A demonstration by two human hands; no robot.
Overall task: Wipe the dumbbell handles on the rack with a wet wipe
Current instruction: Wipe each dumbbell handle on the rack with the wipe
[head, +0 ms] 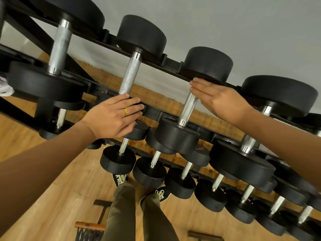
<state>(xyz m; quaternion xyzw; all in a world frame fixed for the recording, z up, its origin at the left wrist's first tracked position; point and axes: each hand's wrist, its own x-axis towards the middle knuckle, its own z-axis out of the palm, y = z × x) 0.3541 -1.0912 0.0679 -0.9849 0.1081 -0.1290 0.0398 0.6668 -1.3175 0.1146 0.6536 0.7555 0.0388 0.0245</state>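
Observation:
A black rack (174, 65) holds rows of black dumbbells with knurled steel handles. My left hand (112, 115), a gold ring on one finger, rests flat on the near head of the second top-row dumbbell, just below its handle (129, 73). My right hand (220, 100) reaches in from the right with its fingers straight and together. They lie across the top end of the third dumbbell's handle (188, 108), under its far head (208, 63). No wipe shows in either hand.
Smaller dumbbells (118, 160) fill the lower tiers, down to the right. My legs and shoes (121, 178) stand on the wooden floor (52, 188) close to the rack. Something white and crumpled (5, 87) sits at the left edge. A grey wall is behind.

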